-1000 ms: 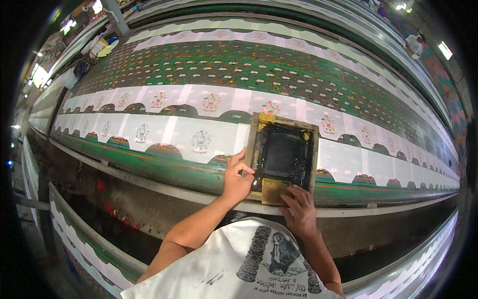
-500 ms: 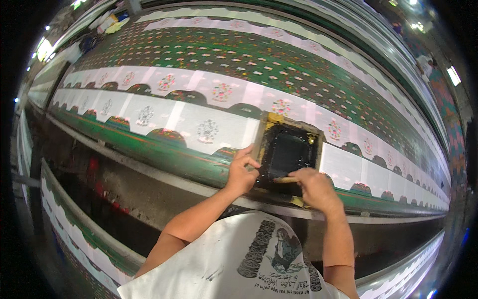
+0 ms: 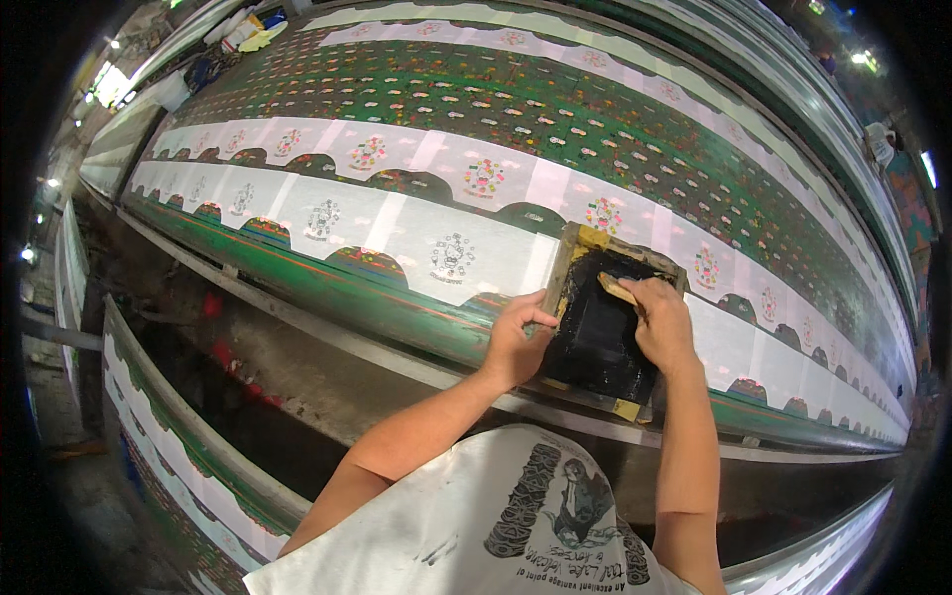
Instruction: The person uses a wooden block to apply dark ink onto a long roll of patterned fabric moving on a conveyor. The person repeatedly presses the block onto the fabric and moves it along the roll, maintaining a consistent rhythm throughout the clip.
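Note:
A small screen-printing frame [image 3: 593, 237] lies on the white cloth pieces [image 3: 402, 263] at the near side of the long table. Its wooden rim carries yellow patches, and black ink coats the inside [image 3: 595, 332]. My left hand [image 3: 520, 343] grips the frame's left side, thumb over the rim. In my right hand [image 3: 664, 325] is a small squeegee [image 3: 617, 289], tilted against the inked mesh near the far end. The cloth under the frame is hidden. Left of it, the nearest piece bears a black line print [image 3: 453, 257].
Behind runs a second row of pale cloth pieces with coloured prints [image 3: 485, 179]. Beyond it the green table surface [image 3: 436, 99] is dotted with paint marks. A metal rail [image 3: 327, 332] edges the table's near side. Another printing table [image 3: 169, 451] stands at the lower left.
My right hand has carried the squeegee from the frame's near end to its far end. My left hand keeps its grip on the frame's side. The whole view has shifted slightly.

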`<control>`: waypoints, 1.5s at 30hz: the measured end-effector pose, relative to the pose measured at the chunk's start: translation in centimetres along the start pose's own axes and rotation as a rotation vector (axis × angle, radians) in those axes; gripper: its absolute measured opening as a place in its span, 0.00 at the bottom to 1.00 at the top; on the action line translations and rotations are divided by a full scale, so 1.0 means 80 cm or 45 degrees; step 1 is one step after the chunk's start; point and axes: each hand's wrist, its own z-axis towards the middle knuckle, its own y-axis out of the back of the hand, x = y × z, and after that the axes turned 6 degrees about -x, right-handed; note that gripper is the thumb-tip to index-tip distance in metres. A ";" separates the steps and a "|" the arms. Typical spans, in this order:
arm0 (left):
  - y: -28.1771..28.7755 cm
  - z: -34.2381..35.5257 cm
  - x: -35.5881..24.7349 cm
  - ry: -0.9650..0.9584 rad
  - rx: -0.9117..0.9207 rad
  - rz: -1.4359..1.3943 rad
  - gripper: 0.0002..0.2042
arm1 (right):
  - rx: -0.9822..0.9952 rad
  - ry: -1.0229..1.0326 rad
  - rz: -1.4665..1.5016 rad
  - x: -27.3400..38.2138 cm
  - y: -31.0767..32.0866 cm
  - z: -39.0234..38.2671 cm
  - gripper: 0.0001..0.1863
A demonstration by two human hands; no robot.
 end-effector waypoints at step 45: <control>-0.213 -0.077 -0.062 -0.289 -0.020 0.070 0.10 | -0.628 -0.528 0.516 -0.123 0.070 -0.350 0.20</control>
